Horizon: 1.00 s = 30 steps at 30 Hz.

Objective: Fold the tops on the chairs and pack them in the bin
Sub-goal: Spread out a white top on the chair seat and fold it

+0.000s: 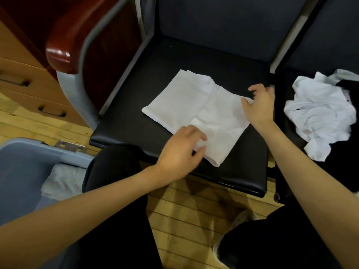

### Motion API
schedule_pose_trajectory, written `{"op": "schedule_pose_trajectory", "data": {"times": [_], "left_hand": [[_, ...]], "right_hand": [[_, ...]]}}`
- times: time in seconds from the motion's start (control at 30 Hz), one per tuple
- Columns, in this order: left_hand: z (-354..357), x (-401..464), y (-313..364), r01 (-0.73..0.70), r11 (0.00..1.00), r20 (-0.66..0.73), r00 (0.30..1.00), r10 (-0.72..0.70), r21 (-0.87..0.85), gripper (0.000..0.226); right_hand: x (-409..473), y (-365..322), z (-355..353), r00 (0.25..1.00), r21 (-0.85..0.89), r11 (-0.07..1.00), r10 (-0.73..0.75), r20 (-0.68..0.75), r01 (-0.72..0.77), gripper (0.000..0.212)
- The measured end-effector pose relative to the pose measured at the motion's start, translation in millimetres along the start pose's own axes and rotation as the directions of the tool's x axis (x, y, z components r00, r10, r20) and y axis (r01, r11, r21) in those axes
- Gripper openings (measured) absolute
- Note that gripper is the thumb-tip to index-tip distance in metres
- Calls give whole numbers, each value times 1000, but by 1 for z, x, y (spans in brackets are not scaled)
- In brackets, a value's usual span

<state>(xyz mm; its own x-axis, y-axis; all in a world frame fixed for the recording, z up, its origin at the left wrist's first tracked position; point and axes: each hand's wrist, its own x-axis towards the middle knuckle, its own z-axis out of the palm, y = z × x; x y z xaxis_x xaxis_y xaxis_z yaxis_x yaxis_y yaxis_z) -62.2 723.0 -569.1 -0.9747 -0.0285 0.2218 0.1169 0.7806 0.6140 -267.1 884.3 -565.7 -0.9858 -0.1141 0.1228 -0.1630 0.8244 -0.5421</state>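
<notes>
A white top [186, 105] lies folded into a flat rectangle on the black seat of the chair [147, 78] in front of me. My left hand [180, 150] lies on its near corner with curled fingers that seem to pinch the cloth. My right hand [259, 102] hovers at the top's right edge, fingers spread and bent, thumb touching the fabric. A crumpled pile of white tops [318, 115] lies on the neighbouring seat to the right. The grey-blue bin [25, 162] stands at lower left with a folded white cloth [62, 181] inside.
A red-brown wooden armrest [60, 43] on a grey frame rises to the left of the chair. Wooden drawers [23, 82] stand at far left. My black-trousered knees are below, over a plank floor [190, 216]. A dark garment [347, 88] lies beside the white pile.
</notes>
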Motion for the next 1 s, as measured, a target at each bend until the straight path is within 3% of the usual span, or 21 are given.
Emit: {"op": "schedule_pose_trajectory", "data": {"times": [0.07, 0.13, 0.27, 0.4, 0.53, 0.63, 0.7, 0.8, 0.9, 1.0], "left_hand": [[13, 1, 4, -208, 971, 94, 976, 198, 114, 29], [26, 2, 10, -304, 930, 159, 948, 274, 207, 37], [43, 5, 18, -314, 855, 192, 948, 255, 413, 45], [46, 4, 29, -267, 857, 212, 959, 190, 441, 27], [42, -2, 32, -184, 943, 185, 973, 135, 277, 12], [28, -7, 41, 98, 995, 202, 974, -98, 12, 15], [18, -9, 51, 261, 944, 252, 945, -208, -201, 12], [4, -14, 69, 389, 818, 310, 911, -273, -424, 10], [-9, -19, 81, 433, 733, 328, 897, -296, -524, 10], [-20, -18, 80, 451, 678, 260, 892, -370, -581, 10]], "right_hand": [[0, 10, 0, 990, -68, 989, 133, 40, -130, 53], [-2, 17, 0, 960, -69, 966, 255, 112, -248, 60], [-2, 26, -1, 942, -33, 957, 291, 168, -289, 53], [-12, 35, -5, 964, 61, 971, 219, 149, -230, 40], [-31, 45, -19, 978, 131, 971, 191, 89, -202, 17], [-44, 52, -38, 967, 200, 946, 251, 44, -255, 12], [-53, 53, -51, 957, 264, 922, 291, 18, -285, 11], [-60, 44, -72, 950, 304, 912, 306, -54, -276, 18], [-58, 27, -87, 955, 289, 933, 261, -138, -213, 20], [-46, 5, -87, 965, 289, 939, 229, -125, -185, 14]]}}
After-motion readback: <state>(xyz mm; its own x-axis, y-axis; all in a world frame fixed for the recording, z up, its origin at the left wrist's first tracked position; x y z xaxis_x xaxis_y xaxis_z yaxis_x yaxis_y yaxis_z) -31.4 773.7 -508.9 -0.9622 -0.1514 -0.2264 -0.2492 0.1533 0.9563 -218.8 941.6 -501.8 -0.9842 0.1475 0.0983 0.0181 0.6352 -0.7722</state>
